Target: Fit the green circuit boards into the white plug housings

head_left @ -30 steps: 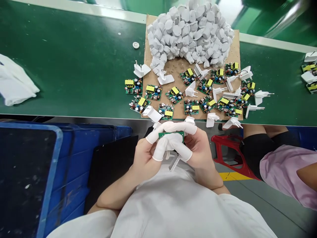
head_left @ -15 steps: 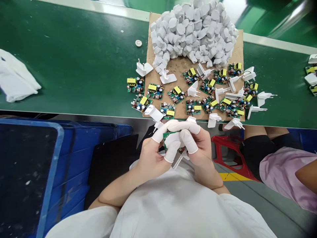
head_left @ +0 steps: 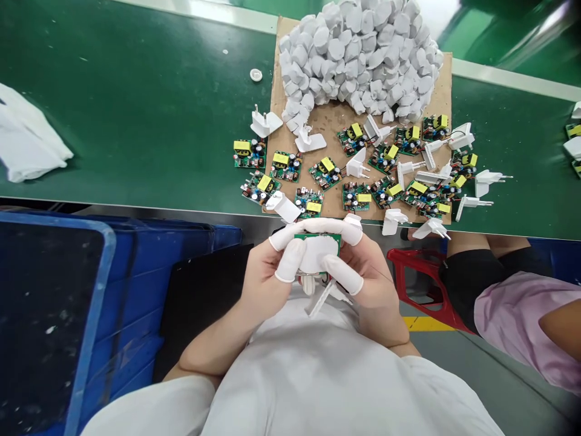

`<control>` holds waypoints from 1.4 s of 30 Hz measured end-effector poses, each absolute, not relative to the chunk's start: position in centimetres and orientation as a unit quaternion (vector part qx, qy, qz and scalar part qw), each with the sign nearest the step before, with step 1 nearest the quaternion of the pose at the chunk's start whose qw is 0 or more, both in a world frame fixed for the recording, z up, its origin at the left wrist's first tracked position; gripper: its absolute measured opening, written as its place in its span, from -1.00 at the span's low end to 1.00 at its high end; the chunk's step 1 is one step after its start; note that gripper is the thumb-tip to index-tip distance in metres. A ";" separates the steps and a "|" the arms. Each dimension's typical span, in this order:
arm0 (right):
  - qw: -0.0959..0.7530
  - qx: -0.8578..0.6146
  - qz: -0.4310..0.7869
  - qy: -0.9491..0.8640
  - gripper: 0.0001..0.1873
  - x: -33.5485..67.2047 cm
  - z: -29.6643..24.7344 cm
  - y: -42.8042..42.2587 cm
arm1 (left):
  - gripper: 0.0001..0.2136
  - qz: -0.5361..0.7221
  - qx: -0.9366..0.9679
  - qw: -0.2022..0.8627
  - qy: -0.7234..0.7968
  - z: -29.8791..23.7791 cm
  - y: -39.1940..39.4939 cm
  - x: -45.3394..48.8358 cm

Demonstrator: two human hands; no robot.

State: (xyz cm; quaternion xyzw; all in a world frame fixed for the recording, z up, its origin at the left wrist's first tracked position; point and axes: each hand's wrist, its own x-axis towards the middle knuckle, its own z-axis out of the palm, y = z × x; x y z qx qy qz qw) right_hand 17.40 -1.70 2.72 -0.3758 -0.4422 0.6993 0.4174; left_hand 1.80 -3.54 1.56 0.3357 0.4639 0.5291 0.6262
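Between them, my left hand (head_left: pixel 271 266) and my right hand (head_left: pixel 363 266) grip a green circuit board (head_left: pixel 336 242) in front of my chest. White finger cots cover the thumbs and forefingers. A flat, pale grey-white putty-like pad (head_left: pixel 314 254) lies on the face of the board towards me, and both thumbs rest on it. From the board's lower edge hangs a white plug piece (head_left: pixel 320 299). Other circuit boards (head_left: pixel 325 172) with yellow transformers lie just beyond my hands, with white plug pieces (head_left: pixel 284 207) among them.
A large heap of grey-white lumps (head_left: pixel 358 54) sits on a cardboard sheet (head_left: pixel 333 124) on the green table (head_left: pixel 158 121). White cloth or plastic (head_left: pixel 29 136) lies at left. Blue crates (head_left: pixel 106 242) stand lower left. A person in pink (head_left: pixel 526 315) sits at right by a red stool (head_left: pixel 420 284).
My thumbs have moved apart on the pad, which now appears spread flatter and wider. The board is tilted more openly towards me, and the plug piece below it shows more.
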 end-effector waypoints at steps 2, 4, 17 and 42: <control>0.413 -0.381 0.701 -0.440 -0.55 17.5 2.5 -1.7 | -0.55 0.533 0.335 0.639 0.442 1.6 -3.5 1.7; 0.415 -0.364 0.711 -0.437 -0.53 17.5 2.3 -1.6 | -0.58 0.523 0.345 0.635 0.451 1.9 -3.5 1.7; 0.434 -0.377 0.695 -0.432 -0.50 17.7 2.0 -1.5 | -0.49 0.484 0.455 0.638 0.389 1.4 -4.2 0.4; 0.464 -0.280 0.295 -0.787 -0.45 19.8 0.5 -0.1 | -0.37 0.471 0.343 0.705 0.406 1.3 -3.1 -1.2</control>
